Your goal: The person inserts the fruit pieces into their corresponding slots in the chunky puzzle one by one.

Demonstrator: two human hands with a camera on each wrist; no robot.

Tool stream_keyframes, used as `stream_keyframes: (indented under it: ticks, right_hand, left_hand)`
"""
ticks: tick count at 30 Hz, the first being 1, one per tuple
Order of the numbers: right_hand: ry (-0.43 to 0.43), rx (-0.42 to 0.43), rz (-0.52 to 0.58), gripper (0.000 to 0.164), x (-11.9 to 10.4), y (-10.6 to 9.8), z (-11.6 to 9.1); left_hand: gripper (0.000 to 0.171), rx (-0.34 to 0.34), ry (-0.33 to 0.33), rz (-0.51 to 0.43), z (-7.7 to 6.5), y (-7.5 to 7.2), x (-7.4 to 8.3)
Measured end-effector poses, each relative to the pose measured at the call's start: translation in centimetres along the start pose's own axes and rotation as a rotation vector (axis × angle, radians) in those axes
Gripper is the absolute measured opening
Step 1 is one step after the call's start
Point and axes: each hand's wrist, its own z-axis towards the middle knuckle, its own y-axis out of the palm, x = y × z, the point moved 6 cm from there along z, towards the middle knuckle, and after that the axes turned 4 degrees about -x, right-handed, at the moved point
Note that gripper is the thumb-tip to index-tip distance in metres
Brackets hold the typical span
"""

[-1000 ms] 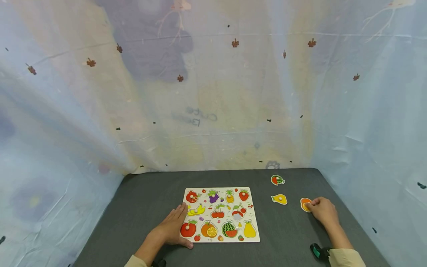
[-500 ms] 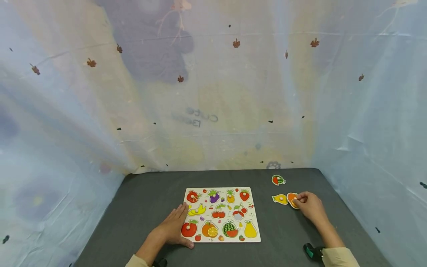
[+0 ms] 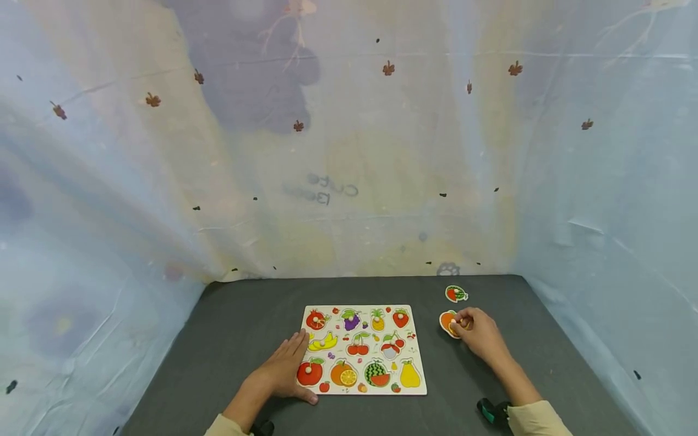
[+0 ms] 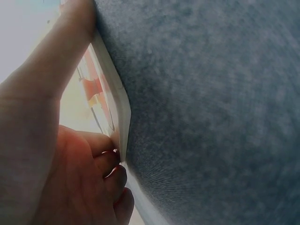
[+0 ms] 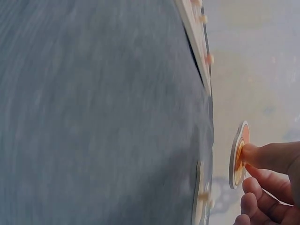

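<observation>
A white fruit puzzle board (image 3: 376,391) lies on the dark grey table. My left hand (image 3: 278,366) rests along its left edge, fingers extended and thumb at the front corner. Off the board's right side, my right hand (image 3: 484,338) pinches an orange puzzle piece (image 3: 446,324) between thumb and finger. The right wrist view shows that orange piece raised above the table and tilted on edge. Beneath it lies another knobbed piece (image 5: 198,187), hidden from the head view. A watermelon piece (image 3: 456,293) lies just behind the right hand.
On the board, several fruit pieces with knobs sit in place, such as the apple (image 3: 310,372) and the strawberry (image 3: 400,318). A printed curtain (image 3: 349,242) hangs behind and beside the table (image 3: 240,321). Dark wrist devices show near both sleeves.
My right hand has lifted the orange piece and carried it left, over the place where the yellow pear piece lay in view. The left hand stays on the board.
</observation>
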Motion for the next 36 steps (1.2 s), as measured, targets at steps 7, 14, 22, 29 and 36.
stream_keyframes:
  ticks: [7,14,22,29,36]
  right_hand:
    - [-0.028,-0.013,0.015,0.015,-2.4,1.3,0.2]
    - [-0.074,-0.034,0.024,0.015,-4.3,2.4,0.4]
    - [-0.130,-0.076,0.059,0.014,-6.5,3.9,0.2]
    - [-0.164,-0.110,0.072,0.014,-8.3,5.2,-0.4]
    - [-0.211,-0.151,0.062,0.015,-9.7,6.7,-0.7]
  left_hand:
    - [0.145,0.001,0.037,-0.043,0.0,-0.2,0.1]
    - [0.144,0.010,0.026,-0.026,0.0,-0.1,0.2]
    - [0.144,0.014,0.025,-0.025,0.1,-0.1,0.0]
    - [0.145,0.008,0.013,-0.011,0.1,0.1,-0.1]
    - [0.145,0.014,0.020,-0.020,0.1,0.1,0.0]
